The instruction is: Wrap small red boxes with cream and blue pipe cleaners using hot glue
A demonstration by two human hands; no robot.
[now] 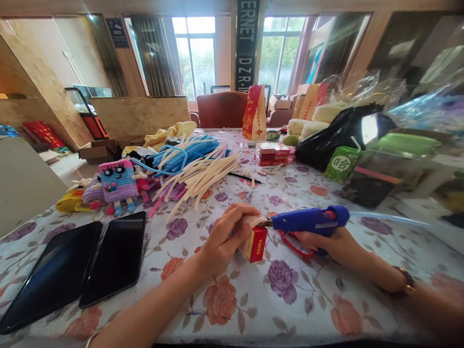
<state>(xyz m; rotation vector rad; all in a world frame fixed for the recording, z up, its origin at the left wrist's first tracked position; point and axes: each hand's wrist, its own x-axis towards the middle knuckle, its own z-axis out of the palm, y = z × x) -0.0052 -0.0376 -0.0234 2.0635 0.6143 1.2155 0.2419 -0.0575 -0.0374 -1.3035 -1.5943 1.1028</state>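
Observation:
My left hand [227, 233] is closed around a small red-and-cream box [257, 245], with a pale strip lying along its top. In my right hand [334, 245] is a blue glue gun [310, 220], its nozzle at the top of the box; whether the two touch is hard to tell. A translucent glue stick [387, 217] sticks out of the gun's rear. Red loops like scissor handles [296, 246] show below the gun by my right fingers; part of them is hidden.
Blue, cream and pink pipe cleaners [201, 167] lie in a heap beyond my hands. To the left are striped fuzzy dolls [118, 184] and two black phones or tablets [115, 258]. Stacked red boxes [273, 154], a black bag [334, 132] and a green carton [342, 163] stand farther back.

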